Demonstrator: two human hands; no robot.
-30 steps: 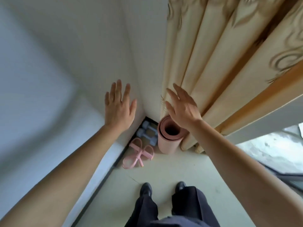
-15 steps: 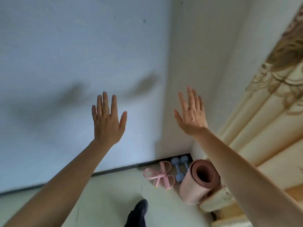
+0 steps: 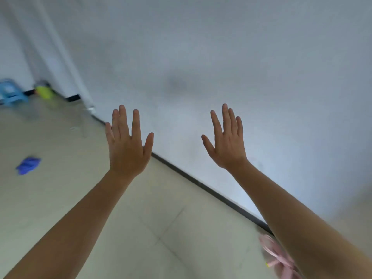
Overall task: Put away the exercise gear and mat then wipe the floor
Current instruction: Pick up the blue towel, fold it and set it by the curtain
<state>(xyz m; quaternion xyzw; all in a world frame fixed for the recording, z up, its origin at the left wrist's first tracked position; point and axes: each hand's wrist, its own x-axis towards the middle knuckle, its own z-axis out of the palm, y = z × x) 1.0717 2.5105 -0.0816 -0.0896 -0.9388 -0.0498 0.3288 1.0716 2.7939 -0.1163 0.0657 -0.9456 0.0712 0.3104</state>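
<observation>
Nearest, bottom right: the pink pedal puller [image 3: 275, 256] shows only in part. It lies on the floor [image 3: 141, 228] by the black skirting [image 3: 201, 188], half hidden behind your right forearm. A second ago it lay well in view, with the dumbbells and the rolled mat beside it in the corner. Your head has swung left and those two have left the frame. My reading: the gear is stowed and the wiping step is next.

Left hand [image 3: 128, 150] and right hand [image 3: 227, 146] are raised with their backs to you, fingers straight and apart, holding nothing, as before.

Further out on the left, a blue cloth [image 3: 28, 165] lies on the floor, well apart from both hands. It is blurred, but is probably your rag. I make out nothing between you and it, though blur hides detail.

Beyond is the white wall [image 3: 241, 77]. At the far left corner are a blue thing [image 3: 10, 91] and a yellow-green thing [image 3: 44, 91], both too smeared to name.
</observation>
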